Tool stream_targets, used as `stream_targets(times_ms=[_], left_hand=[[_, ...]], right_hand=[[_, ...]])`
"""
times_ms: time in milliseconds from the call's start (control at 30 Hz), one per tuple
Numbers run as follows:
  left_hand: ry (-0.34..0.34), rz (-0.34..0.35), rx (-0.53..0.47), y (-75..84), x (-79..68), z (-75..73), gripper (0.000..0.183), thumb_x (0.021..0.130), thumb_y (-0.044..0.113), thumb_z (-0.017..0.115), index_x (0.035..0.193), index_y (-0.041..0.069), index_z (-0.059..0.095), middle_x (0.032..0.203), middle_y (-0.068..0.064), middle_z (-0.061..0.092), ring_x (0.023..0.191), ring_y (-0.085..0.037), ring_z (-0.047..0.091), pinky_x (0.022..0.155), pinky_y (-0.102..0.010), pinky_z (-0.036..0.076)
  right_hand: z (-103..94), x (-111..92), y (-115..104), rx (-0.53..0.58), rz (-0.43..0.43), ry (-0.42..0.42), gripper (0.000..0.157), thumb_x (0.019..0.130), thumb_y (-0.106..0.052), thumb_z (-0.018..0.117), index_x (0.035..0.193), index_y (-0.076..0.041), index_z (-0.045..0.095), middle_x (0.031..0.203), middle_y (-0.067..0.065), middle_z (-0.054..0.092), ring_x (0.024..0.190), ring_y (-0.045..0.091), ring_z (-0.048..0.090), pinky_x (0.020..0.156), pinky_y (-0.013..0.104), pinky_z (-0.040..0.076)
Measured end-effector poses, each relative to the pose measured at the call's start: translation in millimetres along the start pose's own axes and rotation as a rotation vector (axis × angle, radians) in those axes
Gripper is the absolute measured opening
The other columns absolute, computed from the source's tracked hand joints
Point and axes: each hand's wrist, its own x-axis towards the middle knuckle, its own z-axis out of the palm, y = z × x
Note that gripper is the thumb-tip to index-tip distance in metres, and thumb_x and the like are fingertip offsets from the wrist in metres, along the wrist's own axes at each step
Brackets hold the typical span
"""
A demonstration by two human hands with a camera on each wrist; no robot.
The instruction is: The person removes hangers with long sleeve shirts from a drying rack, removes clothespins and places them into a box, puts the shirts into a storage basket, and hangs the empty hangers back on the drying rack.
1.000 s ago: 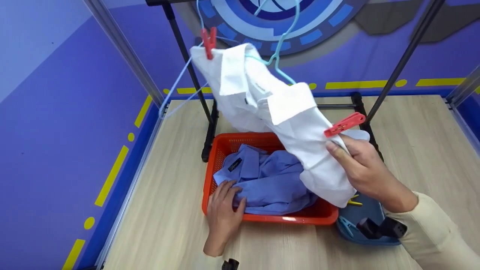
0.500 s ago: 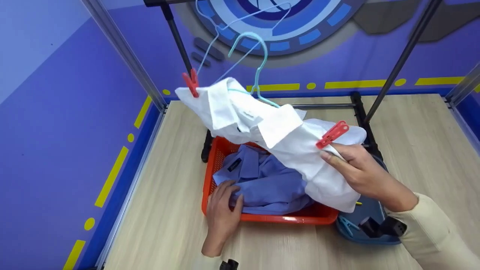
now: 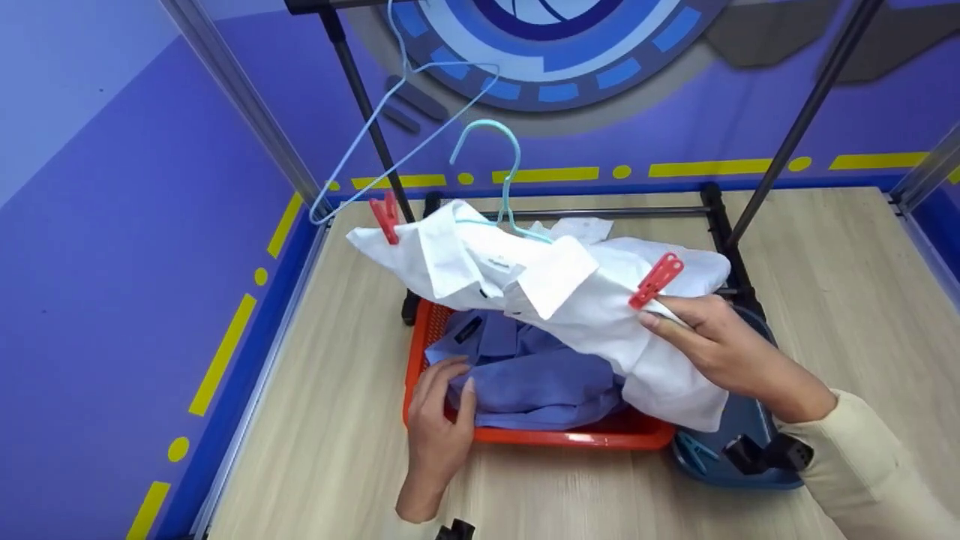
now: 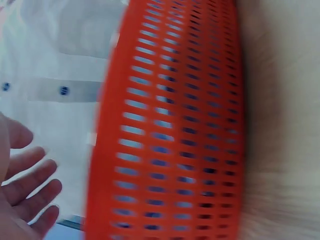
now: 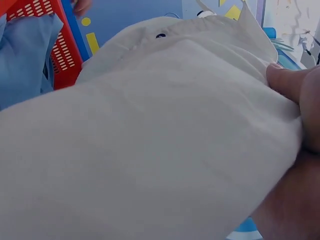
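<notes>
My right hand (image 3: pixel 724 345) pinches the shoulder of a white collared shirt (image 3: pixel 615 330), beside a red clothespin (image 3: pixel 657 281). A light teal hanger (image 3: pixel 512 150) sits inside the shirt, its hook rising free above the collar. Another red clothespin (image 3: pixel 385 219) clips the opposite shoulder. Below lies a blue shirt (image 3: pixel 540 382) in a red basket (image 3: pixel 570 439), partly covered from sight by the white one. My left hand (image 3: pixel 435 431) is at the basket's front left corner. In the left wrist view its fingers (image 4: pixel 30 185) are spread and hold nothing.
Behind the basket stands a black rack (image 3: pixel 806 124), with a bare light blue hanger (image 3: pixel 390 161) hanging at its left. A dark blue tray (image 3: pixel 739 420) with a blue clothespin (image 3: pixel 696 452) is right of the basket. A purple wall (image 3: pixel 150 247) borders the left.
The white shirt and its hanger have come down toward the basket in my right hand. The bare hanger on the rack has swung. My left hand has shifted slightly left.
</notes>
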Motion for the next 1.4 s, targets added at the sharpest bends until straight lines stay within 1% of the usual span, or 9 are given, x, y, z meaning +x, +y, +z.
stream_targets(times_ms=[100, 233, 300, 567, 733, 900, 1067, 1167, 1400], left_hand=[[0.066, 0.056, -0.072, 11.0, 8.0, -6.8, 0.022, 0.083, 0.007, 0.062, 0.104, 0.015, 0.063, 0.111, 0.001, 0.061, 0.107, -0.012, 0.055, 0.097, -0.019, 0.04], [0.156, 0.141, -0.145, 25.6, 16.0, -13.9, 0.024, 0.08, -0.001, 0.061, 0.102, 0.008, 0.063, 0.106, -0.008, 0.062, 0.102, -0.02, 0.057, 0.095, -0.022, 0.042], [0.178, 0.154, -0.157, 31.0, 18.0, -16.6, 0.024, 0.08, -0.002, 0.061, 0.102, 0.005, 0.062, 0.105, -0.01, 0.062, 0.102, -0.021, 0.057, 0.095, -0.023, 0.042], [0.155, 0.087, -0.135, 40.4, 21.1, -23.0, 0.034, 0.079, 0.0, 0.063, 0.112, 0.006, 0.057, 0.111, -0.005, 0.058, 0.107, -0.018, 0.054, 0.099, -0.022, 0.04], [0.175, 0.087, -0.119, 42.3, 24.2, -25.1, 0.033, 0.078, 0.0, 0.064, 0.11, 0.006, 0.058, 0.109, -0.006, 0.057, 0.104, -0.017, 0.054, 0.095, -0.02, 0.042], [0.253, 0.092, -0.079, 46.4, 27.7, -28.1, 0.026, 0.078, 0.004, 0.065, 0.104, 0.007, 0.061, 0.099, -0.005, 0.058, 0.094, -0.016, 0.051, 0.085, -0.021, 0.043], [0.334, 0.097, -0.031, 50.9, 33.4, -30.4, 0.019, 0.077, 0.008, 0.065, 0.096, 0.008, 0.064, 0.094, -0.006, 0.057, 0.091, -0.019, 0.046, 0.077, -0.029, 0.037], [0.3, 0.095, -0.029, 52.6, 37.6, -29.2, 0.023, 0.078, 0.01, 0.066, 0.1, 0.009, 0.064, 0.102, -0.006, 0.057, 0.099, -0.021, 0.047, 0.086, -0.031, 0.037], [0.126, 0.071, 0.037, 53.1, 43.3, -21.4, 0.05, 0.079, 0.022, 0.068, 0.125, 0.007, 0.053, 0.13, -0.006, 0.049, 0.125, -0.023, 0.04, 0.107, -0.033, 0.028]], right_hand=[[4.0, -2.7, 4.7, 0.015, -0.016, -0.01, 0.025, 0.086, 0.005, 0.054, 0.102, -0.009, 0.066, 0.085, 0.001, 0.065, 0.068, 0.004, 0.059, 0.055, 0.02, 0.049], [11.2, -7.0, 11.9, 0.039, -0.052, -0.022, 0.024, 0.085, 0.007, 0.054, 0.1, -0.008, 0.066, 0.083, 0.001, 0.065, 0.067, 0.002, 0.056, 0.054, 0.018, 0.045], [13.6, -9.4, 14.2, 0.048, -0.048, -0.038, 0.024, 0.086, 0.006, 0.054, 0.101, -0.008, 0.066, 0.083, 0.0, 0.065, 0.068, 0.001, 0.056, 0.055, 0.018, 0.044], [14.2, -15.7, 19.1, 0.024, -0.022, -0.106, 0.027, 0.088, 0.001, 0.053, 0.11, -0.01, 0.065, 0.089, 0.0, 0.067, 0.07, 0.002, 0.057, 0.058, 0.018, 0.046], [17.5, -18.5, 23.4, 0.014, -0.023, -0.112, 0.027, 0.088, 0.001, 0.053, 0.11, -0.01, 0.065, 0.089, 0.0, 0.066, 0.072, 0.0, 0.056, 0.059, 0.017, 0.045], [23.1, -21.9, 27.7, 0.022, -0.044, -0.104, 0.028, 0.088, 0.002, 0.054, 0.11, -0.01, 0.065, 0.092, 0.0, 0.067, 0.076, -0.001, 0.056, 0.062, 0.015, 0.045], [27.1, -26.1, 30.6, 0.026, -0.039, -0.122, 0.027, 0.087, 0.0, 0.055, 0.111, -0.01, 0.065, 0.093, 0.0, 0.067, 0.077, -0.002, 0.056, 0.063, 0.014, 0.044], [29.1, -28.1, 31.6, 0.029, -0.033, -0.138, 0.027, 0.088, -0.001, 0.055, 0.111, -0.011, 0.065, 0.094, 0.001, 0.067, 0.078, -0.002, 0.056, 0.064, 0.014, 0.044], [31.8, -32.2, 33.0, 0.043, -0.001, -0.174, 0.027, 0.089, -0.004, 0.054, 0.114, -0.012, 0.064, 0.097, 0.001, 0.067, 0.079, 0.001, 0.058, 0.065, 0.016, 0.046]])
